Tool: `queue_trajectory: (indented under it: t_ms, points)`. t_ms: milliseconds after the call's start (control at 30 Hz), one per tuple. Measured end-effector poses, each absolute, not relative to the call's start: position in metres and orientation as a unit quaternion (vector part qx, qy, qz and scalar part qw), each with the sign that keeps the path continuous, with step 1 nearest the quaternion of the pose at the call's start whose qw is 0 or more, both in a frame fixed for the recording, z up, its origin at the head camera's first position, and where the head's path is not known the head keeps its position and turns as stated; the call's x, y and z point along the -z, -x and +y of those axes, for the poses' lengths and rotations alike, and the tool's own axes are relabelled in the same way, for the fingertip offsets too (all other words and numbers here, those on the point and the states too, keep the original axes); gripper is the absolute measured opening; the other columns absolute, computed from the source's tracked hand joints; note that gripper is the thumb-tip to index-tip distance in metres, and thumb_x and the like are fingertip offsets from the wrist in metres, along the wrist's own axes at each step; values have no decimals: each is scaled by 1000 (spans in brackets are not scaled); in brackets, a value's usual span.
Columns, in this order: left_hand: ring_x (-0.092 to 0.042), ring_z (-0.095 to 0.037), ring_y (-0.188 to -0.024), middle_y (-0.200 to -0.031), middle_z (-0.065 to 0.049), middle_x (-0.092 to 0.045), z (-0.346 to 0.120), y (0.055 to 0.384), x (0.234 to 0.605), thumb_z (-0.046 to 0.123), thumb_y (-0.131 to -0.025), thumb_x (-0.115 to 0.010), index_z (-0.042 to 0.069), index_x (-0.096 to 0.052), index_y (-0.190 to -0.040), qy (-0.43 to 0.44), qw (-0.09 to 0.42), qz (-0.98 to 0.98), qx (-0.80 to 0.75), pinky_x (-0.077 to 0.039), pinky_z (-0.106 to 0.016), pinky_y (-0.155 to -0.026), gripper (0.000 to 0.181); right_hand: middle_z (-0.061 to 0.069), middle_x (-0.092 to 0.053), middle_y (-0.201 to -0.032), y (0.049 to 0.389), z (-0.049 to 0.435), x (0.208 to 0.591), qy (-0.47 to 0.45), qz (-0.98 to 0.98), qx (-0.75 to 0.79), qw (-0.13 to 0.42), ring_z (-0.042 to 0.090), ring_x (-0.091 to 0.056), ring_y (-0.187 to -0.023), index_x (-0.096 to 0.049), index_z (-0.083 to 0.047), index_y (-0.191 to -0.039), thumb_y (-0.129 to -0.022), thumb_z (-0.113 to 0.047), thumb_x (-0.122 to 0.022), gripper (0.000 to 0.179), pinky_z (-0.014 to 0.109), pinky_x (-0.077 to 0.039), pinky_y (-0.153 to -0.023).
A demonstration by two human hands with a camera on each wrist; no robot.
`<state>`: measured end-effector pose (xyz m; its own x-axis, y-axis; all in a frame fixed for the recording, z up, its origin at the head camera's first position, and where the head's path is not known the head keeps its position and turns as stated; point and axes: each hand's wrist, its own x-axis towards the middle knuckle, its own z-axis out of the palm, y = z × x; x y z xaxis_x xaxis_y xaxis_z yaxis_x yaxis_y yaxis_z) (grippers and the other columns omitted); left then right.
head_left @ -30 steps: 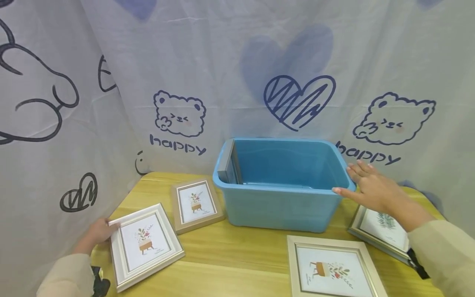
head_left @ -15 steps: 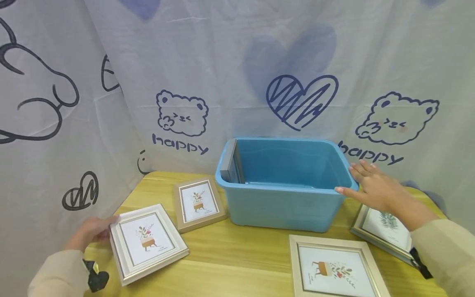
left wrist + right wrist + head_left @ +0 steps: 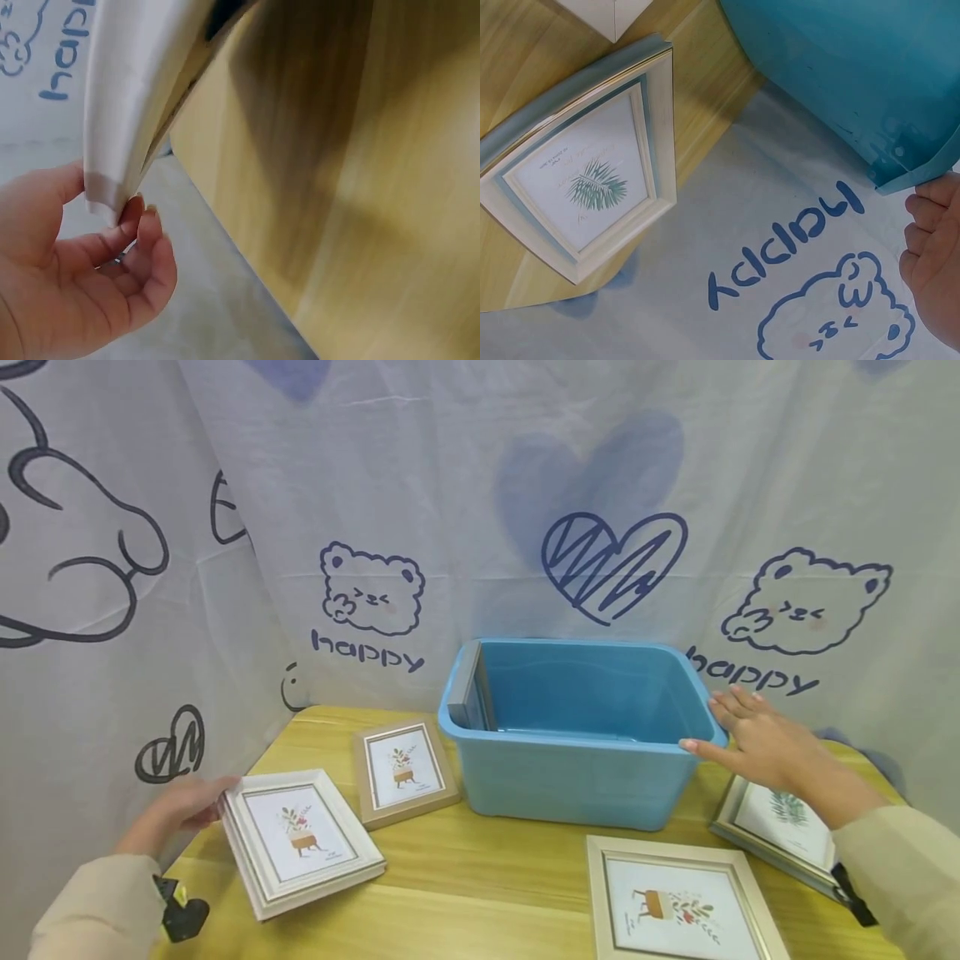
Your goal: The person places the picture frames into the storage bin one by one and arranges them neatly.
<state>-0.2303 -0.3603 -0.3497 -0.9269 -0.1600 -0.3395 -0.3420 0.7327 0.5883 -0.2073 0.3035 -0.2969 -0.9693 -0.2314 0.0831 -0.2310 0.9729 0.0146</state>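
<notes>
My left hand (image 3: 183,806) pinches the left edge of a white picture frame (image 3: 303,835) with a potted-plant print. The frame is raised off the table and tilted, face up. In the left wrist view, thumb and fingertips of the left hand (image 3: 82,285) meet at a corner of the white picture frame (image 3: 139,97). At the right end of a blue plastic bin (image 3: 570,785), my right hand (image 3: 765,739) rests on the rim, fingers extended and thumb at the front corner. Inside the bin, grey picture framing (image 3: 465,693) stands upright against the left wall.
A tan picture frame (image 3: 405,772) lies left of the bin. In front lies a cream picture frame (image 3: 675,906). Another frame with a green leaf print (image 3: 783,822) lies under the right forearm. A patterned curtain (image 3: 480,510) hangs behind the wooden table (image 3: 480,893).
The left hand has lifted the white picture frame from the table and tilted it, its left side rising. The right hand stays at the bin's rim. The head view has shifted slightly.
</notes>
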Motion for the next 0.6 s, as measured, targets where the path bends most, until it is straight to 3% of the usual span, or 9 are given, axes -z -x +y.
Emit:
queue_trajectory:
  t_ms: [67,133,200,267,367,433,500,567,600]
  points:
    - [-46,-9,-52,-57,1,-48,-357,229,343,35,-93,-36,5,-51,-67,121,113,938,-303,-44,-21,-51,43,33,-24,-145,207,304,297,-114,-993,2,42,53,-19,-133,-31,10,-139,-89,-63,-39,89,68,-18,-103]
    - [-50,-14,-55,-60,-7,-52,-353,229,337,38,-93,-36,-3,-56,-72,109,97,951,-273,-47,-25,-54,50,33,-24,-145,207,304,297,-112,-993,3,41,53,-19,-133,-31,9,-139,-89,-64,-39,89,69,-18,-103]
    - [-58,-27,-66,-77,-26,-58,-350,230,331,41,-94,-34,-13,-59,-93,102,85,960,-246,-52,-32,-61,60,33,-24,-145,207,304,297,-111,-993,4,40,53,-19,-133,-30,9,-139,-89,-64,-38,89,69,-18,-102]
    - [-57,-44,-88,-105,-41,-52,-346,231,326,44,-94,-30,-20,-48,-117,104,80,964,-232,-52,-45,-76,71,33,-24,-145,207,304,297,-112,-993,4,42,53,-19,-133,-31,9,-139,-89,-64,-38,89,69,-18,-102]
    - [-42,-56,-112,-130,-44,-34,-340,231,320,47,-94,-27,-22,-36,-127,113,69,967,-219,-42,-58,-90,77,33,-24,-145,207,304,297,-114,-993,4,43,53,-19,-133,-31,9,-139,-89,-63,-38,89,69,-18,-103]
    - [-39,-57,-114,-130,-42,-36,-335,231,318,47,-94,-29,-20,-39,-126,115,47,968,-220,-39,-61,-92,74,33,-24,-144,207,303,297,-115,-992,4,43,53,-19,-133,-31,10,-139,-89,-63,-38,89,69,-17,-103]
    - [-44,-55,-109,-124,-40,-45,-329,228,315,45,-93,-34,-17,-47,-121,112,15,966,-231,-41,-59,-87,70,33,-25,-144,207,303,297,-116,-992,4,42,53,-19,-133,-31,10,-139,-89,-63,-38,89,69,-17,-103]
    - [-54,-47,-89,-98,-35,-60,-322,227,312,44,-92,-40,-12,-63,-99,110,-27,963,-244,-46,-48,-74,60,33,-25,-144,207,303,297,-116,-992,3,42,53,-19,-133,-31,10,-139,-89,-63,-39,89,69,-17,-103]
    - [-55,-40,-75,-79,-29,-62,-318,226,310,43,-91,-42,-8,-64,-82,108,-50,961,-250,-45,-42,-66,56,33,-25,-144,207,303,297,-116,-992,3,42,53,-19,-133,-31,10,-139,-89,-63,-38,89,69,-17,-103]
